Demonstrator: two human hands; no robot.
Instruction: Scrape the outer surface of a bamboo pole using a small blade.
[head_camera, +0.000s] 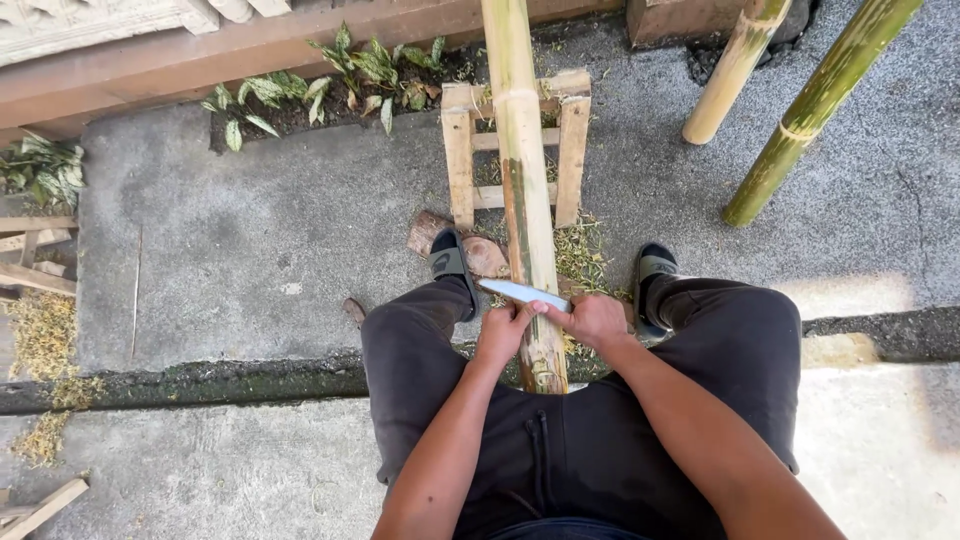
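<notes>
A bamboo pole (528, 200) runs from between the person's knees out toward 12 o'clock, propped on a small wooden stand (572, 140). A blade (522, 293) lies across the pole near its close end. The left hand (503, 333) is curled on the blade's end at 9 o'clock of the pole; the right hand (597, 320) is closed on the end at 3 o'clock. The work looks partly done: much of the pole shows pale and bare, with a green strip of skin left along its middle, and shavings (580, 252) lie around the feet. Two more poles, one tan (735, 65) and one green (815, 105), lean at 1 and 2 o'clock, skins intact.
</notes>
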